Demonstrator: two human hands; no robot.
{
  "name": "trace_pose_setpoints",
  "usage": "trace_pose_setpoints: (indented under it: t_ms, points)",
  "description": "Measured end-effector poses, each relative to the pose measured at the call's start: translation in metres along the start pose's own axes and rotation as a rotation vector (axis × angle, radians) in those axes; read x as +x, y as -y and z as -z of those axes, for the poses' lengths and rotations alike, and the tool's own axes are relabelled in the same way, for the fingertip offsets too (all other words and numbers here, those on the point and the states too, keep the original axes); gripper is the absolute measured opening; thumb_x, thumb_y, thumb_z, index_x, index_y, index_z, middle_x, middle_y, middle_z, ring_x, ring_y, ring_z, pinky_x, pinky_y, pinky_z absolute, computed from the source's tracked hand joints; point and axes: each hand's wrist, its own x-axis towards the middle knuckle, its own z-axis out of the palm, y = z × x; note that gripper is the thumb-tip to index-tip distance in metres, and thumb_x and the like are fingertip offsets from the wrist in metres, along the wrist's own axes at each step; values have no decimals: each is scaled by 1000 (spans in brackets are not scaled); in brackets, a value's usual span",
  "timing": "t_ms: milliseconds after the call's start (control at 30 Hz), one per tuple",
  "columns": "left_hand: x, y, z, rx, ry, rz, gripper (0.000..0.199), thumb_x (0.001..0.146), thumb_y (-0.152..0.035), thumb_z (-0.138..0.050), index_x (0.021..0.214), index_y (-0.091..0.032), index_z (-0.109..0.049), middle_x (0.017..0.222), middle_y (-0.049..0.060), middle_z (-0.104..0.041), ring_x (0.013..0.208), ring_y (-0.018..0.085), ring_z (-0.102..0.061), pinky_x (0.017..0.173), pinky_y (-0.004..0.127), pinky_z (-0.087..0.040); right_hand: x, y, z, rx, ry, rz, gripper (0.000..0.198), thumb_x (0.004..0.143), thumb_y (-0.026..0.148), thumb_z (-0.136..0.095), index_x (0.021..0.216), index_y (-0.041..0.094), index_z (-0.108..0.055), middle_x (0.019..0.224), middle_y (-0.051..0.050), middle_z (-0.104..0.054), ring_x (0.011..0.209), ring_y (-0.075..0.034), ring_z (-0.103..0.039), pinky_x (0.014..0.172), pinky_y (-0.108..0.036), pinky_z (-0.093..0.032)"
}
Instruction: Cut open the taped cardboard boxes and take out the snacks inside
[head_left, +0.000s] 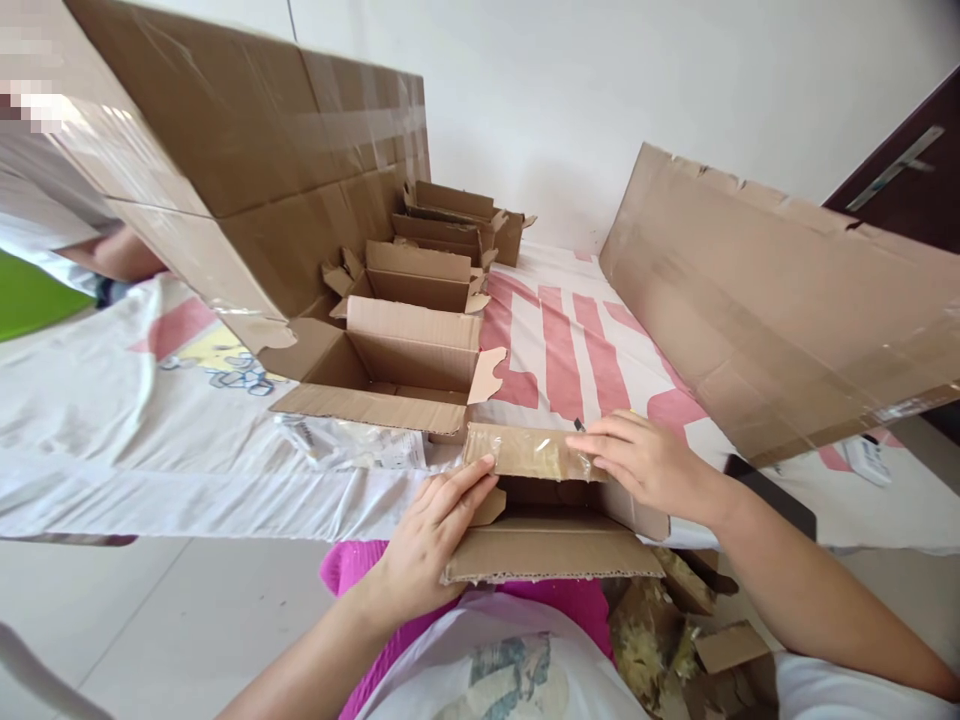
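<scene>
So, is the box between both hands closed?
No, the box is open: its dark inside shows behind the near flap.

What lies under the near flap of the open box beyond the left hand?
Clear plastic packaging shows below the flap, on the cloth; whatever lies farther back is covered by the flap.

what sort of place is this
Probably a makeshift indoor workspace, perhaps in a home or small workshop: open corrugated cardboard boxes, large standing cardboard panels and a pink-and-white tablecloth point that way.
</scene>
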Motion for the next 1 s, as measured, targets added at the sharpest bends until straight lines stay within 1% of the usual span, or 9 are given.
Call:
trace_pose_setpoints:
  t_ms: [100, 133, 200, 333, 467, 600, 767, 900, 1000]
  points:
    - [0, 0, 0, -2, 2, -2, 66, 91, -31, -50, 150, -14, -28, 144, 22, -45, 127, 33, -50, 96, 44, -45, 5, 1, -2, -50, 16, 71, 24, 92, 8, -49, 92, 22, -68, 92, -4, -66, 85, -18, -57, 73, -33, -49]
    - [0, 0, 0, 1, 5, -2, 67, 91, -32, -51, 151, -14, -28, 144, 22, -45, 127, 33, -50, 96, 44, -45, 5, 1, -2, -61, 20, 82, 23, 92, 8, -50, 87, 21, -67, 90, -4, -65, 84, -18, -57, 72, -33, -49]
    - [0, 0, 0, 8, 9, -2, 67, 91, -32, -51, 151, -14, -27, 145, 22, -45, 127, 32, -50, 96, 43, -45, 6, 1, -2, -65, 30, 95, 23, 91, 6, -48, 83, 19, -65, 90, -5, -66, 85, -18, -56, 73, -34, -49]
    - [0, 1, -1, 3, -5, 4, 65, 91, -30, -49, 150, -13, -28, 144, 22, -45, 128, 33, -50, 97, 44, -44, 2, -2, -1, -50, 1, 122, 23, 93, 6, -45, 84, 17, -63, 95, -6, -68, 90, -19, -58, 78, -35, -50]
    - [0, 2, -2, -18, -8, 17, 64, 92, -32, -48, 151, -14, -28, 145, 21, -44, 127, 33, -50, 98, 44, -44, -7, -7, -2, -58, -47, 151, 23, 95, 10, -46, 84, 18, -65, 90, -5, -71, 85, -18, -61, 75, -34, -53]
    - [-1, 2, -2, -22, 11, 27, 67, 91, -34, -51, 151, -14, -27, 146, 21, -42, 128, 33, -49, 99, 44, -42, -13, -10, -2, -49, -70, 164, 19, 95, 13, -51, 85, 19, -66, 89, -4, -72, 83, -17, -64, 76, -34, -54]
    - [-2, 1, -3, -12, 8, 20, 66, 92, -31, -51, 150, -13, -28, 146, 21, -42, 128, 32, -48, 99, 43, -41, -16, -10, -4, -6, -43, 129, 18, 92, 8, -51, 88, 20, -64, 89, -3, -71, 83, -17, -63, 76, -34, -53]
    - [-1, 1, -3, -14, 13, 13, 65, 92, -32, -49, 150, -13, -27, 147, 21, -41, 129, 32, -48, 99, 43, -41, -14, -9, -9, -17, -97, 37, 21, 88, 4, -48, 97, 17, -61, 84, -5, -67, 79, -19, -60, 71, -35, -51]
    - [-1, 2, -3, -14, 15, 16, 65, 92, -30, -50, 150, -13, -27, 147, 20, -41, 129, 32, -47, 99, 43, -41, -11, -6, -8, -49, -94, 35, 24, 88, 4, -47, 102, 17, -63, 86, -6, -66, 81, -19, -58, 70, -34, -51]
